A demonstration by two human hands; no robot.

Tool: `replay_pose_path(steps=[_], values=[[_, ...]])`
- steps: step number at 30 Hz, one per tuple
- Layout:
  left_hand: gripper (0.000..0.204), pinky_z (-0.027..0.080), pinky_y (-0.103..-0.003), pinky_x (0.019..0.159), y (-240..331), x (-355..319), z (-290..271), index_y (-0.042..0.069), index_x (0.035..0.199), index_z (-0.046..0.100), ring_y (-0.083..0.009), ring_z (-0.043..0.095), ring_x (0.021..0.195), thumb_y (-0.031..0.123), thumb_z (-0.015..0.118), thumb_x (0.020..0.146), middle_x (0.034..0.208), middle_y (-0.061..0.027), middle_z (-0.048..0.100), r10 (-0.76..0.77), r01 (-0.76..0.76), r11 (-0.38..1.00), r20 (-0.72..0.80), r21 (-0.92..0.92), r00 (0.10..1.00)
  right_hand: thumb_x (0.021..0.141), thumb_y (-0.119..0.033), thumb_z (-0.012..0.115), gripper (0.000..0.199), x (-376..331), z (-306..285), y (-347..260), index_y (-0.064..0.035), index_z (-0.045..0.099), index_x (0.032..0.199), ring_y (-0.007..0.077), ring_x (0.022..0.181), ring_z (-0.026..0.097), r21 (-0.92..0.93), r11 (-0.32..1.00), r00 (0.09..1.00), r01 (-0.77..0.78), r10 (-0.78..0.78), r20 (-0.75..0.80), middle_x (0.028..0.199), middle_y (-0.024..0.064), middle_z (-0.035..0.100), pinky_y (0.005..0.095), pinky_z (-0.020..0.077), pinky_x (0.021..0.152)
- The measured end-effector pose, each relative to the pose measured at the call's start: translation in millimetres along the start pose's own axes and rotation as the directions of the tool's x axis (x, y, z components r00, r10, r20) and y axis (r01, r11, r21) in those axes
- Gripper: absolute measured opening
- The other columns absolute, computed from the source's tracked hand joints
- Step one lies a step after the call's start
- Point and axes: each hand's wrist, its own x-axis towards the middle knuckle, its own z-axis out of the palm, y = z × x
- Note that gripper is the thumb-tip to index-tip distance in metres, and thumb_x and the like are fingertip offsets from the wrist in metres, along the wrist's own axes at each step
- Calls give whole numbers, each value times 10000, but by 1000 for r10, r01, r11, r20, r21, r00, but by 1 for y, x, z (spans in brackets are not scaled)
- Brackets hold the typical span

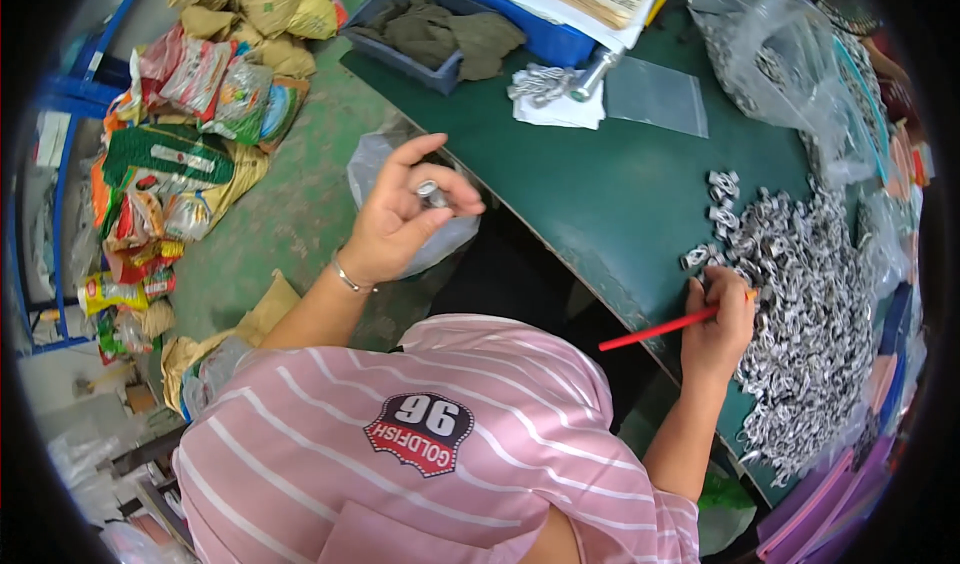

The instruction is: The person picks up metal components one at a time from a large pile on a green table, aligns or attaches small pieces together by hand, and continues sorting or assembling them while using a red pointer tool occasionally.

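Note:
My left hand (392, 219) is raised off the table's near edge, pinching a small silver metal fitting (432, 194) between thumb and fingers. Over at the right, my right hand (722, 322) grips a slim red pen-like stick (655, 331) that points left past the table edge. The fingertips of that hand reach the near-left border of a large heap of small silver metal fittings (810, 334). Beside those fingertips lies a loose metal fitting (697, 256); whether the fingers touch it I cannot tell.
The green table (560, 194) holds a blue-grey bin of dark cloth (430, 34), a clear plastic bag (660, 96), and white paper (560, 111) with metal pieces. A translucent bag of parts (790, 64) stands far right. Stuffed sacks (200, 154) line the left floor.

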Motion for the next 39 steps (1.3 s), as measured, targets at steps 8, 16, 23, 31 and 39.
replay_pose_path(steps=[8, 16, 23, 31, 39], values=[[631, 427, -379, 908, 8, -3, 6, 27, 1361, 167, -317, 514, 1094, 3, 509, 831, 1094, -212, 526, -65, 104, 912, 110, -397, 992, 700, 104, 617, 251, -6, 0, 1, -7, 393, 717, 290, 758, 568, 41, 999, 998, -14, 17, -57, 886, 172, 597, 340, 464, 661], [398, 390, -299, 924, -27, -14, -54, 14, 1226, 394, -190, 524, 1072, -36, 422, 832, 1127, -146, 558, -274, 282, 942, -68, 181, 959, 724, 87, 613, 230, -3, -4, -2, -13, 405, 725, 268, 721, 563, -14, 1000, 999, -28, 27, -43, 852, 158, 596, 325, 463, 631], [153, 459, -212, 610, -32, -8, -26, -3, 964, 592, -91, 559, 671, -28, 545, 820, 801, -35, 611, -259, 315, 903, -215, 293, 942, 794, 83, 551, 220, -10, -13, -13, -60, 389, 754, 173, 717, 596, 849, 333, 866, -410, 434, 248, 884, 172, 593, 232, 480, 567], [262, 460, -188, 599, -18, 36, 126, -15, 1045, 561, -74, 548, 679, -72, 585, 791, 839, -59, 591, -240, 301, 950, 415, -86, 877, 811, 89, 543, 226, -25, -6, -18, -67, 383, 777, 180, 746, 612, 934, -36, 881, -356, 321, 348, 925, 183, 579, 230, 510, 588], [265, 435, -207, 594, -24, 37, 151, -25, 993, 597, -100, 531, 696, -60, 650, 737, 846, -69, 556, 38, -41, 999, 432, -2, 901, 751, 148, 578, 286, -43, 5, -9, -56, 382, 792, 202, 867, 589, 977, 107, 947, -183, 285, 146, 986, 193, 562, 300, 512, 766]])
